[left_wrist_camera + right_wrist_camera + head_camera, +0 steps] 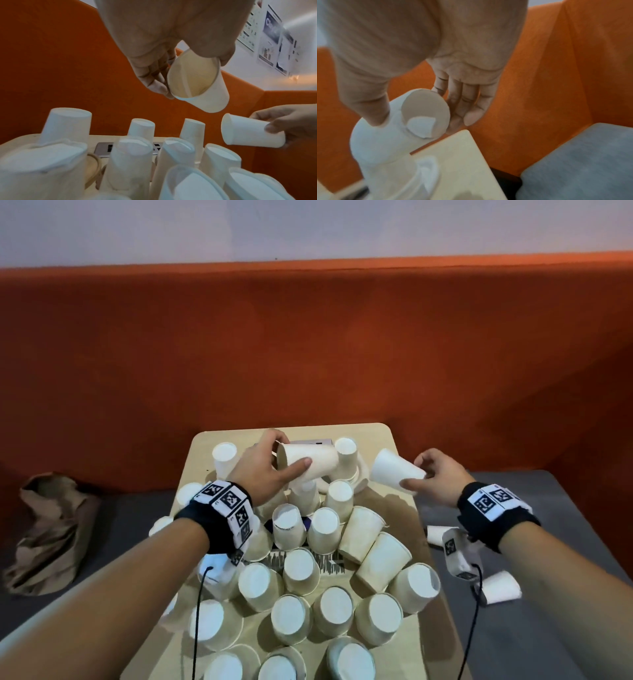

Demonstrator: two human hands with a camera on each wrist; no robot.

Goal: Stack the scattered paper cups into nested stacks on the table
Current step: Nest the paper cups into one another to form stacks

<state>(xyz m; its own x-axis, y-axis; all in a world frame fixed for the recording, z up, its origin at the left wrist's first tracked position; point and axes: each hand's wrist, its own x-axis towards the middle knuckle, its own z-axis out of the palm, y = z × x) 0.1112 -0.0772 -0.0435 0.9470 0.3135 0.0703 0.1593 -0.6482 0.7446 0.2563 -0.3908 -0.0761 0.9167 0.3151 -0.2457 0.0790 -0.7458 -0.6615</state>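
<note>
Several white paper cups [299,571] stand upside down, crowded together on a small beige table [376,433]. My left hand [289,451] grips one cup [315,465] sideways above the far cups, thumb on its side and fingers at its rim. In the left wrist view this cup [202,86] shows its open mouth. My right hand [414,474] pinches a second cup [394,470] by its base, mouth towards the left cup, a short gap apart. The right wrist view shows thumb and fingers around that cup [385,135] near its base.
An orange padded wall [308,344] rises behind the table. A crumpled brown paper bag [51,529] lies on the grey seat at the left. Two cups [500,587] lie on the grey seat at the right. A socket plate [102,148] sits in the tabletop.
</note>
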